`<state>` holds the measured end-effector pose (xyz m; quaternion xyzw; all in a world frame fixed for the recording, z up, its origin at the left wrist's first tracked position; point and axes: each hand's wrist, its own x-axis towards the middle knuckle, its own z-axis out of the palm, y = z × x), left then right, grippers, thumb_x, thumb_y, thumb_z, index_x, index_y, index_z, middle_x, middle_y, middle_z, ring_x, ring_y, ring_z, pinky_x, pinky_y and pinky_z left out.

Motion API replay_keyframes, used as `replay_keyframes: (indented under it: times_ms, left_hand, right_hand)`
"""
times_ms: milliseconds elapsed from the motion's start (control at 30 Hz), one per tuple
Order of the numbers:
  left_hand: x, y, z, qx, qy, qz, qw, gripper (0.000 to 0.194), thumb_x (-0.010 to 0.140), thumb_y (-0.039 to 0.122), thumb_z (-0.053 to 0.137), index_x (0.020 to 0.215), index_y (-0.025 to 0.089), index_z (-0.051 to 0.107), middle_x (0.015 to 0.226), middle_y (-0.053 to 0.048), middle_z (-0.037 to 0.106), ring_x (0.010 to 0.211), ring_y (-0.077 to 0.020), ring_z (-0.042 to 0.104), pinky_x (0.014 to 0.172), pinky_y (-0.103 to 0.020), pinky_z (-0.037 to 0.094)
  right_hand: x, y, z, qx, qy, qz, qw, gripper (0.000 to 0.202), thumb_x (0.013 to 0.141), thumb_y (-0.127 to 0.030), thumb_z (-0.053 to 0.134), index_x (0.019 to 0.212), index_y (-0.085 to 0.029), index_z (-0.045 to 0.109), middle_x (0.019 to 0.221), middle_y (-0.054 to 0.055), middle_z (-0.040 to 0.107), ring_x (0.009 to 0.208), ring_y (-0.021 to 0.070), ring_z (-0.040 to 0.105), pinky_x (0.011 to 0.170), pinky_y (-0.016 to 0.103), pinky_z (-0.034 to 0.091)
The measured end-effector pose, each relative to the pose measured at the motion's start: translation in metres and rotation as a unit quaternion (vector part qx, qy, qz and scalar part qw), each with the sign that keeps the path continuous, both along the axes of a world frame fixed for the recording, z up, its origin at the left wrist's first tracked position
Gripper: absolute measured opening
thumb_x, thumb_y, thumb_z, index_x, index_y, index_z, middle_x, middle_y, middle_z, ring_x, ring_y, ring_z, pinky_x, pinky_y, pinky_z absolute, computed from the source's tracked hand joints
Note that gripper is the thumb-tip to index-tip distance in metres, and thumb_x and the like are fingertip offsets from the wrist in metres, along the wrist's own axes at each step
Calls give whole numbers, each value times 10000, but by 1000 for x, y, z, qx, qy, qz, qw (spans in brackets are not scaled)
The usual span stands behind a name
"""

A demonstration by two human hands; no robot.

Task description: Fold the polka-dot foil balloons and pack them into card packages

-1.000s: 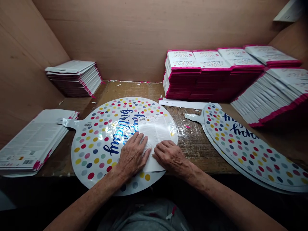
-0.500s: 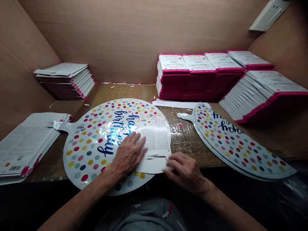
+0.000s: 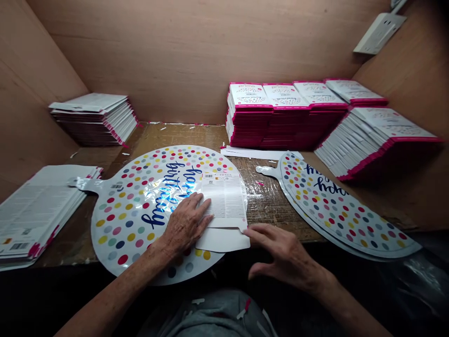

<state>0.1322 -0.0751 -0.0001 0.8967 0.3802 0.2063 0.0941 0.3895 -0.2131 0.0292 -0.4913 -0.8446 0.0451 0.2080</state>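
A round foil balloon with coloured dots and "happy birthday" lettering (image 3: 140, 196) lies flat at the table's front edge. On its right part rests a white printed card sleeve (image 3: 226, 199), its plain flap spread towards me. My left hand (image 3: 187, 220) lies with spread fingers over the balloon and the sleeve's left edge. At the sleeve's lower right corner is my right hand (image 3: 280, 250), its index fingertip by the flap's fold and its thumb held apart below, with nothing between them.
Packed pink-edged sleeves (image 3: 287, 121) stand in stacks at the back right. More sleeves form a stack (image 3: 94, 117) at the back left and a pile (image 3: 38, 206) at the front left. Other dotted balloons (image 3: 336, 210) lie on the right. A power strip (image 3: 380, 32) hangs on the wall.
My right hand has opened from its pinch at the sleeve's flap and moved slightly right. The left hand stays on the balloon and sleeve. The view has shifted a little.
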Motion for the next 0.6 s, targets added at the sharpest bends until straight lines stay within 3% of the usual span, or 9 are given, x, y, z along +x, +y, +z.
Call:
replay_keyframes:
  times_ms: [67, 200, 267, 333, 467, 533, 600]
  left_hand:
    - [-4, -6, 1, 2, -31, -3, 1000, 404, 939, 393, 486, 1261, 179, 603, 1369, -181, 543, 1284, -327, 511, 1043, -504, 465]
    - [-21, -28, 2, 6, -69, -117, 991, 296, 915, 380, 555, 1124, 214, 683, 1367, -157, 561, 1349, -313, 460, 1064, -474, 459]
    - [-29, -38, 1, -11, -60, -158, 986, 327, 856, 442, 637, 1090, 222, 699, 1345, -162, 581, 1354, -340, 450, 1062, -501, 456]
    - [-32, -45, 1, -31, -54, -158, 985, 424, 800, 502, 689, 1107, 209, 696, 1355, -182, 570, 1343, -359, 460, 1052, -513, 462]
    - [-20, -44, 6, -49, -57, -96, 993, 259, 886, 411, 600, 972, 207, 734, 1326, -147, 591, 1362, -338, 443, 1047, -474, 474]
    - [-8, -38, 8, -61, -42, -24, 997, 268, 921, 340, 538, 793, 198, 725, 1219, -119, 644, 1305, -324, 506, 1020, -464, 493]
    - [5, -33, 8, -64, -17, 74, 995, 266, 893, 344, 569, 717, 178, 680, 1142, -126, 662, 1177, -328, 595, 967, -488, 517]
  right_hand:
    - [-14, 10, -18, 95, -15, 33, 995, 540, 830, -466, 714, 1248, -139, 621, 1261, 187, 635, 1156, 290, 604, 946, 434, 529]
    - [-29, 20, -45, 165, -26, 66, 984, 260, 935, -223, 606, 1172, -129, 655, 1238, 150, 664, 1196, 269, 580, 964, 428, 527]
    - [-28, 20, -49, 178, -16, 68, 982, 249, 949, -220, 586, 1173, -133, 652, 1228, 140, 675, 1199, 258, 578, 956, 416, 529]
    - [-26, 20, -48, 174, 8, 64, 983, 235, 959, -254, 578, 1156, -153, 658, 1196, 120, 694, 1169, 242, 596, 950, 405, 526]
    - [-33, 29, -41, 94, 106, -9, 990, 174, 984, -255, 531, 940, -178, 681, 952, 57, 741, 911, 176, 663, 837, 323, 538]
    - [-39, 35, -37, 63, 137, -92, 984, 215, 991, -269, 513, 874, -181, 671, 857, 52, 722, 804, 162, 658, 745, 287, 538]
    - [-42, 38, -37, 75, 118, -148, 979, 246, 988, -343, 510, 964, -169, 681, 956, 98, 720, 875, 198, 661, 761, 317, 541]
